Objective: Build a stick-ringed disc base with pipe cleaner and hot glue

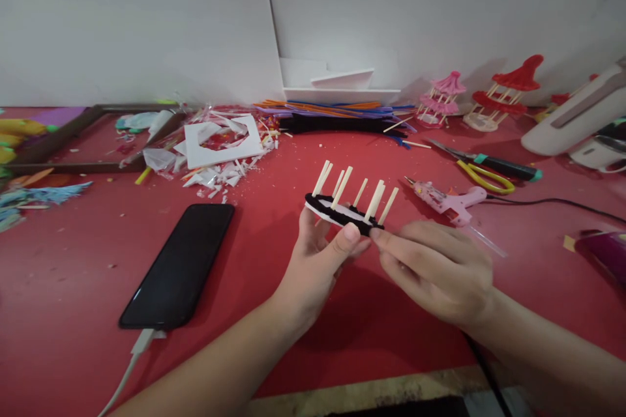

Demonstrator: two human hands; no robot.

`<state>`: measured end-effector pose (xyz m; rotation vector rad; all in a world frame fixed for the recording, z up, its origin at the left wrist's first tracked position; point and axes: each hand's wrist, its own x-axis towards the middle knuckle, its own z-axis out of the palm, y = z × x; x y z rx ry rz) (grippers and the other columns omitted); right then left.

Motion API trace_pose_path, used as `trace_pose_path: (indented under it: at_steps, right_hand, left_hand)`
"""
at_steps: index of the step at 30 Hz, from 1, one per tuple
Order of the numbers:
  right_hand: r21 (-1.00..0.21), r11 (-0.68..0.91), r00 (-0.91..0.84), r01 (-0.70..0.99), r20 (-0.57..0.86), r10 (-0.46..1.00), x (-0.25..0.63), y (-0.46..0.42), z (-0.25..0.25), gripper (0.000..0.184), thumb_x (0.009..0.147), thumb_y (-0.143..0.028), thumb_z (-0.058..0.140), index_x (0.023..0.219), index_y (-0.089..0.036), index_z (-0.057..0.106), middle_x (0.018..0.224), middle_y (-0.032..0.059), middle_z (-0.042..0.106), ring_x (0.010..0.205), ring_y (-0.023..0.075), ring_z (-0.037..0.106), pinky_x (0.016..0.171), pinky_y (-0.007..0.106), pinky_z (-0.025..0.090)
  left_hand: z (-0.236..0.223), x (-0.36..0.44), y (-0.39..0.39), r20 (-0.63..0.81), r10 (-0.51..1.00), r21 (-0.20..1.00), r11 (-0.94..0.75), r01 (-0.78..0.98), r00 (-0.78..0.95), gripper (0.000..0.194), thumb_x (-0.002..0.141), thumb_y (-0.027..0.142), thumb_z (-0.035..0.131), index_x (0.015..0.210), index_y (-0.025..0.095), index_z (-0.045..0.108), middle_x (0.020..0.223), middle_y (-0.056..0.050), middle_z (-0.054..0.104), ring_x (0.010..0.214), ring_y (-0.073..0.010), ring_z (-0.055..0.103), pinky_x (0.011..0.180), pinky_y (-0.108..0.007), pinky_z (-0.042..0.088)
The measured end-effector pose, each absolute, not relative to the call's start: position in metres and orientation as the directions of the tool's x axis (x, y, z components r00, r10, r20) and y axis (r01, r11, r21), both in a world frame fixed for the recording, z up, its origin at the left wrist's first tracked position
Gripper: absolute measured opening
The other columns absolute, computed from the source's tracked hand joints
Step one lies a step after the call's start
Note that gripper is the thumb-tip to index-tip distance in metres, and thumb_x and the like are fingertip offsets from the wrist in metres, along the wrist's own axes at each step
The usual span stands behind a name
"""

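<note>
My left hand (325, 247) grips a white foam disc (323, 210) from its near side, thumb on the rim and fingers beneath. Black fuzzy pipe cleaner (364, 227) runs around the disc's edge. Several short wooden sticks (341, 189) stand up from the disc, leaning slightly right. My right hand (435, 267) is closed at the disc's right edge, its fingertips pinching at the black pipe cleaner there. The disc is held tilted above the red table; its underside is hidden.
A black phone (178, 267) with a white cable lies left. Right are a pink glue gun (450, 202), yellow-handled scissors (484, 177) and pliers (508, 167). Behind lie pipe cleaners (337, 111), foam scraps (222, 143) and stick models in pink (440, 101) and red (503, 101).
</note>
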<state>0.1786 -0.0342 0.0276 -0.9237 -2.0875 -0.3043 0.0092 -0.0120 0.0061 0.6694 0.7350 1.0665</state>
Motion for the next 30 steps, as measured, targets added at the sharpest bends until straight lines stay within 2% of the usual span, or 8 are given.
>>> trace_pose_path:
  at_steps: [8, 14, 16, 18, 20, 22, 25, 30]
  right_hand:
    - [-0.089, 0.688, -0.396, 0.720, 0.762, 0.512, 0.179, -0.033, 0.023, 0.013, 0.089, -0.007, 0.062, 0.098, -0.016, 0.067, 0.070, 0.0015, 0.069, 0.059, 0.0106, 0.059, 0.060, 0.025, 0.048]
    - [-0.099, 0.697, -0.384, 0.711, 0.776, 0.501, 0.176, -0.031, 0.023, 0.016, 0.087, -0.006, 0.062, 0.100, -0.015, 0.066, 0.071, 0.0015, 0.070, 0.061, 0.0112, 0.062, 0.062, 0.025, 0.051]
    - [-0.223, 0.689, -0.328, 0.690, 0.752, 0.571, 0.174, -0.033, 0.022, 0.019, 0.087, -0.006, 0.061, 0.102, -0.016, 0.066, 0.074, 0.0015, 0.071, 0.063, 0.0108, 0.063, 0.063, 0.024, 0.052]
    - [-0.482, 0.623, -0.209, 0.616, 0.663, 0.719, 0.172, -0.034, 0.023, 0.015, 0.088, -0.010, 0.061, 0.100, -0.018, 0.065, 0.073, -0.0004, 0.069, 0.060, 0.0091, 0.062, 0.058, 0.020, 0.051]
    - [-0.739, 0.473, -0.104, 0.480, 0.488, 0.867, 0.172, -0.035, 0.025, 0.006, 0.089, -0.017, 0.062, 0.094, -0.020, 0.064, 0.068, -0.0031, 0.066, 0.054, 0.0071, 0.058, 0.049, 0.017, 0.047]
    - [-0.883, 0.314, -0.075, 0.350, 0.307, 0.949, 0.174, -0.034, 0.027, 0.004, 0.088, -0.024, 0.065, 0.088, -0.021, 0.065, 0.065, -0.0042, 0.063, 0.050, 0.0057, 0.055, 0.044, 0.014, 0.044]
    - [-0.956, 0.158, -0.095, 0.248, 0.139, 0.986, 0.180, -0.031, 0.029, 0.011, 0.085, -0.031, 0.071, 0.085, -0.020, 0.067, 0.067, -0.0037, 0.064, 0.050, 0.0041, 0.054, 0.045, 0.012, 0.044]
    - [-0.977, 0.077, -0.159, 0.198, 0.046, 0.986, 0.191, -0.028, 0.029, 0.017, 0.087, -0.036, 0.069, 0.083, -0.020, 0.065, 0.061, -0.0048, 0.059, 0.049, 0.0046, 0.054, 0.046, 0.013, 0.044]
  left_hand:
    - [0.006, 0.008, -0.011, -0.168, 0.938, 0.802, 0.308, -0.511, 0.303, 0.062, 0.067, 0.030, 0.089, 0.116, 0.031, 0.052, 0.123, -0.001, 0.062, 0.091, -0.0122, 0.069, 0.076, -0.022, 0.059]
    - [0.007, 0.008, -0.010, -0.203, 0.945, 0.811, 0.308, -0.497, 0.255, 0.051, 0.073, 0.026, 0.085, 0.113, 0.029, 0.055, 0.120, -0.001, 0.064, 0.093, -0.0124, 0.069, 0.074, -0.020, 0.059]
    - [0.008, 0.008, -0.009, -0.228, 0.946, 0.802, 0.318, -0.505, 0.232, 0.051, 0.071, 0.026, 0.086, 0.113, 0.029, 0.056, 0.117, -0.001, 0.066, 0.095, -0.0134, 0.069, 0.074, -0.020, 0.059]
    - [0.009, 0.007, -0.007, -0.240, 0.949, 0.786, 0.314, -0.533, 0.206, 0.051, 0.070, 0.028, 0.087, 0.111, 0.028, 0.057, 0.112, 0.000, 0.068, 0.096, -0.0139, 0.070, 0.074, -0.019, 0.058]
    - [0.010, 0.005, -0.004, -0.228, 0.955, 0.768, 0.296, -0.567, 0.190, 0.049, 0.069, 0.030, 0.087, 0.109, 0.028, 0.058, 0.105, 0.002, 0.070, 0.095, -0.0136, 0.070, 0.074, -0.018, 0.058]
    - [0.010, 0.002, 0.000, -0.196, 0.961, 0.758, 0.274, -0.592, 0.195, 0.048, 0.071, 0.034, 0.085, 0.111, 0.028, 0.058, 0.101, 0.002, 0.071, 0.095, -0.0141, 0.071, 0.073, -0.017, 0.058]
    - [0.012, -0.003, 0.003, -0.133, 0.965, 0.756, 0.246, -0.606, 0.226, 0.051, 0.072, 0.038, 0.084, 0.116, 0.029, 0.059, 0.102, 0.001, 0.073, 0.094, -0.0154, 0.072, 0.067, -0.016, 0.056]
    - [0.016, -0.006, 0.002, -0.102, 0.948, 0.748, 0.273, -0.605, 0.302, 0.056, 0.058, 0.043, 0.091, 0.103, 0.024, 0.064, 0.093, 0.000, 0.075, 0.081, -0.0153, 0.072, 0.066, -0.019, 0.058]
